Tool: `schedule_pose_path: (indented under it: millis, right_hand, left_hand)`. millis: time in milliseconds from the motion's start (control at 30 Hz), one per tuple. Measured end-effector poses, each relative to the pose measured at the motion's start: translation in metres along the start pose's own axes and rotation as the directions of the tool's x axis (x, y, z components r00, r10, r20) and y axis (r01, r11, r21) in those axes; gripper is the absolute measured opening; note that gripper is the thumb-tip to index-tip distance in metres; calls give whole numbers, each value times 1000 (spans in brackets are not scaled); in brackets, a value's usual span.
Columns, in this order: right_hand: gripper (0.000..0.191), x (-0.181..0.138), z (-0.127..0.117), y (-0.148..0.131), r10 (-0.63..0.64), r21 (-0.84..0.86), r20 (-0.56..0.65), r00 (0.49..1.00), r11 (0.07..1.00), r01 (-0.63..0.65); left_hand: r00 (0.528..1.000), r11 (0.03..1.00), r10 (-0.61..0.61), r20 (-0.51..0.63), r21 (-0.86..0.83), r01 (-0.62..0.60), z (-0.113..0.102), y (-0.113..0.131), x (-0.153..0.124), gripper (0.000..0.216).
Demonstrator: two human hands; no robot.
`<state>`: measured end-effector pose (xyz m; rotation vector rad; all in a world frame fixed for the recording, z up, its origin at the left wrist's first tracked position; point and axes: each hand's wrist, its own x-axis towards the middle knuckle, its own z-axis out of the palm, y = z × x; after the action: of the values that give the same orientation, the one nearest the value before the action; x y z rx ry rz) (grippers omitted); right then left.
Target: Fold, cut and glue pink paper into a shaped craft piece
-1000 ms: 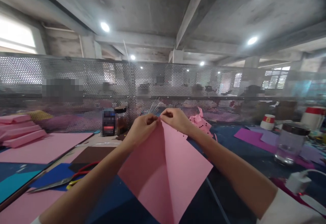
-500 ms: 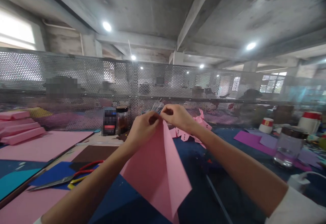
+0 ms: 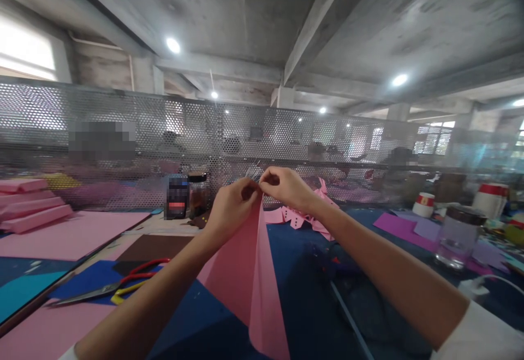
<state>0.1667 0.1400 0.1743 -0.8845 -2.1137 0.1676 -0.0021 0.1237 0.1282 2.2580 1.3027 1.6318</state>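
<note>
A large sheet of pink paper [image 3: 241, 272] hangs folded in front of me, its upper corner pinched between my hands. My left hand [image 3: 231, 204] grips that corner with thumb and forefinger, from the left side. Close against it, my right hand [image 3: 284, 185] pinches the same top point with curled fingers. The sheet's two layers fall downward, with the lower edges slightly apart. Behind my right hand lie pink paper cut-outs with black dots [image 3: 297, 217], partly covered by the hand and forearm.
Scissors with red and yellow handles [image 3: 118, 286] lie left on coloured paper. Folded pink pieces [image 3: 30, 207] are stacked far left. A phone [image 3: 177, 199] stands beside a dark-lidded jar [image 3: 199, 193]. At right are a clear jar [image 3: 456, 240] and a paper cup [image 3: 424, 205]. A perforated metal screen [image 3: 262, 130] runs behind.
The right layer of the hanging pink paper has swung left, so the two layers are closer together. My hands stay pinched at the top corner, almost unmoved.
</note>
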Motion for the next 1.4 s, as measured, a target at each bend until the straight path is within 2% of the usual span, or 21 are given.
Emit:
schedule_pose_path:
  millis: [533, 800, 1167, 1400]
  right_hand:
    - [5, 0, -3, -11, 53, -63, -3, 999, 997, -53]
    - [5, 0, -5, -10, -6, -54, 45, 999, 998, 8]
    - [4, 2, -4, -4, -33, 143, 93, 995, 989, 20]
    - [6, 3, 1, -2, 32, 248, 101, 994, 967, -56]
  left_hand:
    - [998, 989, 60, -23, 138, -56, -4, 4, -1, 14]
    - [996, 973, 90, -18, 214, -84, -7, 7, -4, 12]
    - [991, 958, 115, -71, 272, -92, -6, 8, -3, 12]
    - [994, 969, 81, -71, 239, -62, -7, 9, -3, 13]
